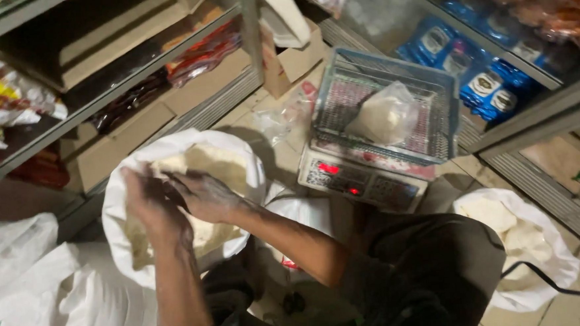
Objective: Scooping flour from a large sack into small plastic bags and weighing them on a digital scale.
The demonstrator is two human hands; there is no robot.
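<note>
— Shelves (101,93) line both sides of us, and we are crouched on the tiled floor (575,307) between them. What do we have under our hands?

— We have an open white sack (117,212) of pale flour (217,163) in front of our knees. Both our hands are over its mouth. Our left hand (148,203) is dusted with flour, fingers bent loosely, and our right hand (202,195) lies just beside it, touching or nearly touching it. We cannot tell whether either hand grasps anything; no bag or scoop shows in them.

— And beyond the sack?

— To the right of it we see a digital scale (360,182) on the floor, its red display lit. A blue wire basket (443,118) sits on the scale, and inside it lies a clear plastic bag of flour (383,118), leaning toward the basket's right side.

— Anything else near us?

— A second white sack (553,255), also open with pale contents, stands at our far right, with a black cable (547,282) crossing its lower edge. More white sacks (38,288) are piled at our left. Loose clear plastic bags (278,120) lie on the floor between the flour sack and the scale. Blue packets (491,89) fill the lower shelf at upper right, and a cardboard box (294,60) stands behind the basket.
</note>
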